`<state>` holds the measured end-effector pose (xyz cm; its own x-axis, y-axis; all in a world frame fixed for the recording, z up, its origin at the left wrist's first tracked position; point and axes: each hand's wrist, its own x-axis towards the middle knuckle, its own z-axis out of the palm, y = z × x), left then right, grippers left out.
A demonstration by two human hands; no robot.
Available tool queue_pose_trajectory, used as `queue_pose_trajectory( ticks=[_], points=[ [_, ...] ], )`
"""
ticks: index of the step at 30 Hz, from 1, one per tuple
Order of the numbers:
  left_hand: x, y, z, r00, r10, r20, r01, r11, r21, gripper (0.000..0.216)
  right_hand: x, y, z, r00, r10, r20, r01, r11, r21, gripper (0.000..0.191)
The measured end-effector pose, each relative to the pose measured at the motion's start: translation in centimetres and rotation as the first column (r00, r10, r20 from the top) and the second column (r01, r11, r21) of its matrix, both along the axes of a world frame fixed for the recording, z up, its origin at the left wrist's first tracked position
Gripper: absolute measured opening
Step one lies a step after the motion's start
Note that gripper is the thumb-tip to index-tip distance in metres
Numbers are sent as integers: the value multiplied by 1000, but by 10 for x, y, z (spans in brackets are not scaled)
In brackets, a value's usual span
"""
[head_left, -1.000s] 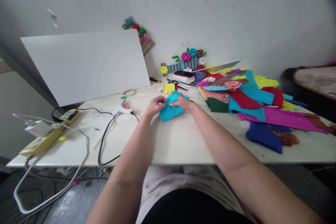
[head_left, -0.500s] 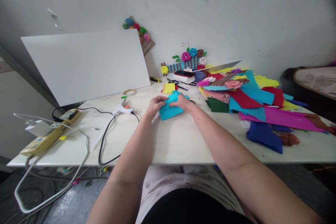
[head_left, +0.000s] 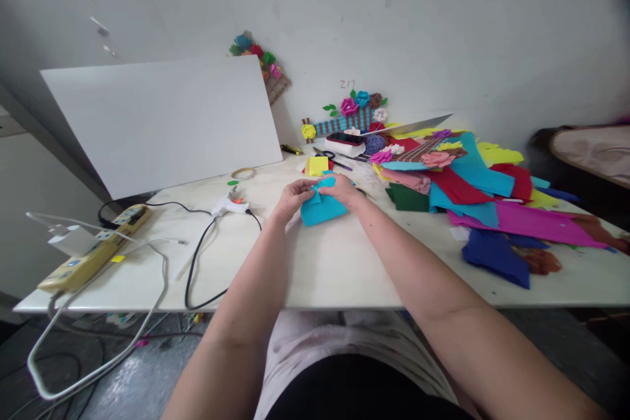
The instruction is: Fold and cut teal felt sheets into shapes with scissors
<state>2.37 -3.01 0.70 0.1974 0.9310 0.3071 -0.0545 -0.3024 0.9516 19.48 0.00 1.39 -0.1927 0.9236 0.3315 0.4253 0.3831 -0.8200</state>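
Note:
A sheet of turquoise crepe paper (head_left: 322,211) is held between both hands over the middle of the table, with a fold along its upper part. My left hand (head_left: 296,195) is closed, thumb and fingers pinching the paper's left side. On the other side, my right hand (head_left: 340,189) grips the upper right of the same sheet, its fingertips partly hidden behind the paper. Just beyond the hands lies a small stack of yellow paper pieces (head_left: 316,165). Scissors (head_left: 325,153) rest behind that stack.
To the left are a white glue gun (head_left: 230,205), a tape roll (head_left: 243,173) and a power strip (head_left: 96,249) with cables. A white board (head_left: 162,121) leans on the wall. Coloured paper (head_left: 531,220) is heaped at right, beside a phone (head_left: 346,138) and a flower-decorated guitar shape (head_left: 423,152).
The fold in the turquoise paper has shifted a little, and the sheet has moved slightly right. Both hands keep hold of it, with small finger movements.

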Motion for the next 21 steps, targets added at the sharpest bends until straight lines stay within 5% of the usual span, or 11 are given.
queue_pose_trajectory(
  ticks=[11,21],
  points=[
    [-1,-1,0,998,-5,-67,3,1000,-29,57,-2,0,2,992,-98,76,98,995,6,15],
    [-3,-1,-2,974,103,-202,-110,993,-28,44,-1,2,0,997,-77,-5,77,997,-24,23]
  ],
)
